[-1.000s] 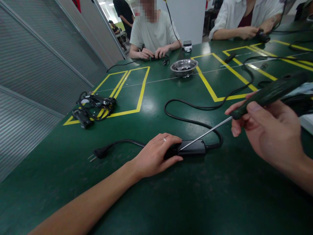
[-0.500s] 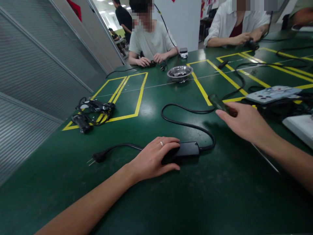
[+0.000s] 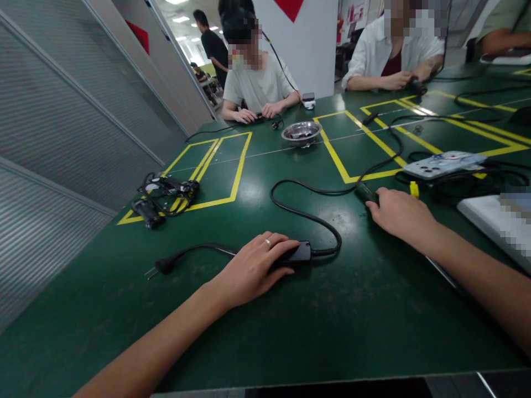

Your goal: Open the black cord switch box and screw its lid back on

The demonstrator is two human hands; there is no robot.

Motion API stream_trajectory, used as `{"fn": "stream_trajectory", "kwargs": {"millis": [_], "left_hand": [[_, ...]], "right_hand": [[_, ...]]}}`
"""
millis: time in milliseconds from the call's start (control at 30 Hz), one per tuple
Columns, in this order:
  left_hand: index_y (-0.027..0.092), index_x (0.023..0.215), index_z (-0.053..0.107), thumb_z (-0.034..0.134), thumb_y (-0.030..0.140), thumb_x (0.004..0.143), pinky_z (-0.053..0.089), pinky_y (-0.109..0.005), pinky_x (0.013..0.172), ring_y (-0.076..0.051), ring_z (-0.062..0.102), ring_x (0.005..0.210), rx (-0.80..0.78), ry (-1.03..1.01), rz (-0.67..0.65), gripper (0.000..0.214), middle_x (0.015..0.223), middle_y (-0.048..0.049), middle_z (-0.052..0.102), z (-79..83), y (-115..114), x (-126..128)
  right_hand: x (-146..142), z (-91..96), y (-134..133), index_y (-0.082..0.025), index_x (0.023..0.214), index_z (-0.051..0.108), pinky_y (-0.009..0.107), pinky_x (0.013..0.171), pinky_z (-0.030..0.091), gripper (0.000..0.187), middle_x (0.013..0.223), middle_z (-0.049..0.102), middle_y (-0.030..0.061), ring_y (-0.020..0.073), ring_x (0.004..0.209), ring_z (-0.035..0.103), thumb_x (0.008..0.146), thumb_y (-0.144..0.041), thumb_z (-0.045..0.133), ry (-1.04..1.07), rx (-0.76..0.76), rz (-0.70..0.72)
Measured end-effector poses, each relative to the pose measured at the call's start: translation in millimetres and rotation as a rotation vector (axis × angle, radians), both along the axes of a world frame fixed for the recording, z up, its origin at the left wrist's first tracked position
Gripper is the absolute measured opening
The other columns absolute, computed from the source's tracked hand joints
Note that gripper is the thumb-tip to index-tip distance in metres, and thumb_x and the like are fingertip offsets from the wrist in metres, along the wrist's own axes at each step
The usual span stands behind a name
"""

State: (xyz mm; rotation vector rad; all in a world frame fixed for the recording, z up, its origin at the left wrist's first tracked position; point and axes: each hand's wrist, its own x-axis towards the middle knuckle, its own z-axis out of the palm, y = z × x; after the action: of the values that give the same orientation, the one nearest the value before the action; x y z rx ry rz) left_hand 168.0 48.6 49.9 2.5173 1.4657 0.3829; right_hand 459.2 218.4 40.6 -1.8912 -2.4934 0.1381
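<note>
Under my left hand (image 3: 259,265) lies a black power adapter (image 3: 302,253); my fingers and thumb straddle it and hide its left half. One cord runs left from it to a two-pin plug (image 3: 165,265), and a longer black cord (image 3: 290,208) loops away to the right. My right hand (image 3: 398,214) is closed on the dark green handle of a screwdriver (image 3: 365,192), low at the tabletop. Its thin metal shaft comes out beneath my wrist, pointing back toward me.
On the left sits a bundle of black cables (image 3: 172,190). A metal bowl (image 3: 301,134) with small pieces stands further back. To the right are a pale flat case (image 3: 443,165), more cables and a white device (image 3: 493,221). Co-workers sit across the green table (image 3: 290,331).
My right hand has lowered the screwdriver to the tabletop. My left hand stays on the adapter, with more of the adapter covered. The camera view has tilted up slightly.
</note>
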Motion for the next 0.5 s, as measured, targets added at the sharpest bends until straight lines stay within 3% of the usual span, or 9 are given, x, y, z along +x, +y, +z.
{"fn": "stream_trajectory", "kwargs": {"millis": [233,367,500], "left_hand": [[0.03,0.134,0.044,0.057,0.037,0.092,0.045,-0.052,0.103,-0.027,0.053,0.118,-0.028,-0.045,0.336,0.045,0.129,-0.0053,0.055,13.8,-47.2,-94.6],[0.036,0.128,0.046,0.051,0.045,0.094,0.042,-0.052,0.107,-0.025,0.053,0.119,-0.05,-0.056,0.631,0.035,0.127,0.0027,0.056,6.4,-71.4,-153.1],[0.031,0.125,0.048,0.046,0.054,0.094,0.043,-0.048,0.103,-0.026,0.053,0.117,0.031,-0.072,0.841,0.039,0.123,0.0021,0.058,-3.8,-82.4,-184.3]], "right_hand": [[-0.4,0.5,-4.8,-0.005,0.109,0.055,0.049,0.066,0.048,0.044,0.094,0.066,0.0248,0.0393,0.086,0.066,0.091,-0.038,0.031,0.004,0.009,-0.034],[-1.4,0.2,-5.2,-0.005,0.11,0.054,0.049,0.066,0.049,0.044,0.093,0.066,0.0253,0.0396,0.085,0.066,0.091,-0.038,0.032,0.005,0.013,-0.035],[-1.5,1.0,-4.9,-0.006,0.108,0.055,0.049,0.063,0.049,0.044,0.09,0.066,0.0246,0.0391,0.081,0.066,0.091,-0.04,0.032,0.002,0.008,-0.036]]}}
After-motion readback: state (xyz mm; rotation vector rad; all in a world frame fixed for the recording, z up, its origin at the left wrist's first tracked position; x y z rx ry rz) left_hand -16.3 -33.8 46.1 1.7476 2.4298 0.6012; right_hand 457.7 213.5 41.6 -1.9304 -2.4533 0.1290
